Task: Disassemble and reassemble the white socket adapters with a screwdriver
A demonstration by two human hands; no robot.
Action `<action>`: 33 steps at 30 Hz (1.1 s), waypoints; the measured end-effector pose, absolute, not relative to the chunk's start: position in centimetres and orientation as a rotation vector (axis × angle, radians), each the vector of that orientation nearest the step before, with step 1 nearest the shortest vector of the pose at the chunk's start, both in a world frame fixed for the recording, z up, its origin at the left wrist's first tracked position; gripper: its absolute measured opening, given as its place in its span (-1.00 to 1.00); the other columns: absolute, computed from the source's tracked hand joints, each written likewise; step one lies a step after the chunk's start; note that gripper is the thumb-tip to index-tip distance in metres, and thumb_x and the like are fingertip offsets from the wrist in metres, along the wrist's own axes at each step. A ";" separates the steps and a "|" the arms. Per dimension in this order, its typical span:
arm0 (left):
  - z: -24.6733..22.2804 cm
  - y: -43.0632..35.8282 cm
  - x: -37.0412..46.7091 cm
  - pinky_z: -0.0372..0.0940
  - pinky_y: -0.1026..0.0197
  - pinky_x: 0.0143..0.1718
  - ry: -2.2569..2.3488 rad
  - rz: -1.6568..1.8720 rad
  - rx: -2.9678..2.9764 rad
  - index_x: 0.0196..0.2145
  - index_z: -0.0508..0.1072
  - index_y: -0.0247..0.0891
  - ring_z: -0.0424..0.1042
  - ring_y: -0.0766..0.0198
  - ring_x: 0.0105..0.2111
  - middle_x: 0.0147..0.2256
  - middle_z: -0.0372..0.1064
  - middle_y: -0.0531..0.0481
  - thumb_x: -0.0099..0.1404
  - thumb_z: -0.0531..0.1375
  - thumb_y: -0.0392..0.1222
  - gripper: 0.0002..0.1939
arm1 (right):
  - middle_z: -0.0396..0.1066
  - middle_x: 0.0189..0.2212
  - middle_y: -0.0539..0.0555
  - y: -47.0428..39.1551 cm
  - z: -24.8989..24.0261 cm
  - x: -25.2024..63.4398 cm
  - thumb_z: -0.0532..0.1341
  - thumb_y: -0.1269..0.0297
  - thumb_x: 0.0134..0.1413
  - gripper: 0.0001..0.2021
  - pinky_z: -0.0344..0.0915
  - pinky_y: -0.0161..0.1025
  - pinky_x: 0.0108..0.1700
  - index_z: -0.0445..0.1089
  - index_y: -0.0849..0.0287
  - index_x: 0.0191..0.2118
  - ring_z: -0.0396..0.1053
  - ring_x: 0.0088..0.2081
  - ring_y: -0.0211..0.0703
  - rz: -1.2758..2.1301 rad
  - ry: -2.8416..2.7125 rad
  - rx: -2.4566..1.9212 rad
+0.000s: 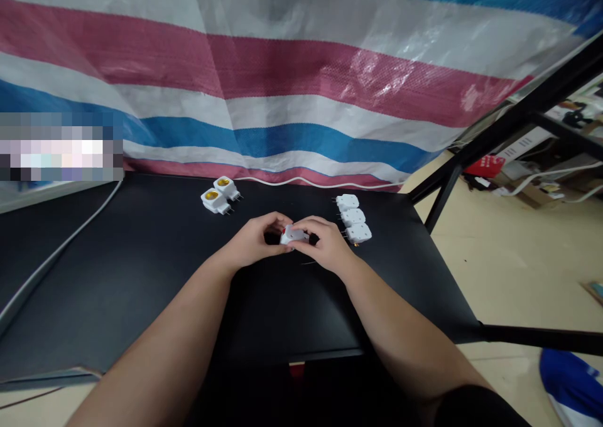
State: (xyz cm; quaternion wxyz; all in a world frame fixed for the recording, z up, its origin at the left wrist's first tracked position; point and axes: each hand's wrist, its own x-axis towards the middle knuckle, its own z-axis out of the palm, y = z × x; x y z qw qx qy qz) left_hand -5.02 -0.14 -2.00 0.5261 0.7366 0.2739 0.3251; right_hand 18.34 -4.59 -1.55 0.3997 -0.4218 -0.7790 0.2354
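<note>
Near the middle of the black table [155, 257], a white plug-like piece [296, 235] with a bit of red at its left end is held between both hands. My left hand [259, 240] grips it from the left, fingers curled round that end. From the right, my right hand [325, 242] pinches the same piece between thumb and fingers. Two white plug units with yellow round centres [212, 196] lie to the left, beyond my left hand. On the right, three white plug pieces [353, 216] sit in a row, their prongs pointing left.
A white cable [301, 180] runs along the table's back edge, before a striped plastic sheet [277, 69]. Another white cable [61, 248] crosses the table at left. A black metal frame [440, 194] stands at right, with boxes on the floor beyond.
</note>
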 end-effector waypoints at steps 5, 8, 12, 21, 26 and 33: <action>-2.5 0.1 -5.1 0.49 -0.01 0.08 0.689 0.772 1.760 0.00 0.56 -0.25 0.62 0.11 -0.08 -0.09 0.62 -0.12 0.14 0.55 -0.18 -0.51 | 0.62 -0.04 0.10 -4.6 -1.5 18.4 0.46 0.32 0.25 -0.79 0.48 0.02 0.09 0.58 0.03 -0.03 0.56 -0.01 0.01 0.563 -2.066 -1.076; -2.6 0.1 -5.1 0.49 -0.02 0.09 0.688 0.782 1.750 0.01 0.56 -0.24 0.62 0.10 -0.07 -0.09 0.62 -0.11 0.13 0.55 -0.19 -0.50 | 0.62 -0.03 0.10 -4.6 -1.4 18.3 0.42 0.30 0.30 -0.80 0.47 0.03 0.10 0.57 0.01 0.00 0.55 0.00 0.01 0.547 -2.072 -1.075; -2.5 0.1 -5.2 0.50 -0.02 0.08 0.673 0.773 1.748 0.02 0.56 -0.26 0.62 0.09 -0.06 -0.08 0.62 -0.14 0.16 0.53 -0.22 -0.52 | 0.61 -0.07 0.08 -4.8 -1.4 18.0 0.37 0.28 0.36 -0.83 0.47 0.02 0.08 0.54 0.01 0.02 0.54 -0.03 0.00 0.542 -2.048 -1.098; -2.3 0.0 -4.8 0.49 0.04 0.04 0.712 0.847 1.783 0.03 0.53 -0.27 0.61 0.11 -0.09 -0.07 0.59 -0.15 0.13 0.45 -0.29 -0.51 | 0.55 -0.01 0.13 -4.8 -2.2 17.4 0.36 0.30 0.33 -0.79 0.53 -0.04 0.01 0.49 0.02 0.03 0.57 0.00 -0.03 0.585 -1.845 -0.997; -1.9 0.0 -4.9 0.46 0.13 -0.10 0.735 0.864 1.898 -0.12 0.56 -0.24 0.56 0.18 -0.18 -0.13 0.51 -0.09 0.16 0.42 -0.29 -0.70 | 0.56 0.01 0.15 -4.4 -3.0 17.3 0.36 0.26 0.34 -0.86 0.57 -0.03 -0.01 0.47 0.03 -0.03 0.59 -0.02 -0.03 0.584 -1.784 -1.001; -2.1 0.2 -4.8 0.44 0.15 -0.14 0.748 0.875 1.931 -0.16 0.57 -0.22 0.51 0.20 -0.20 -0.15 0.47 -0.07 0.21 0.43 -0.23 -0.77 | 0.54 0.04 0.17 -4.3 -2.8 17.9 0.36 0.32 0.30 -0.79 0.55 0.04 0.09 0.52 0.02 0.03 0.57 0.05 0.02 0.551 -1.854 -1.026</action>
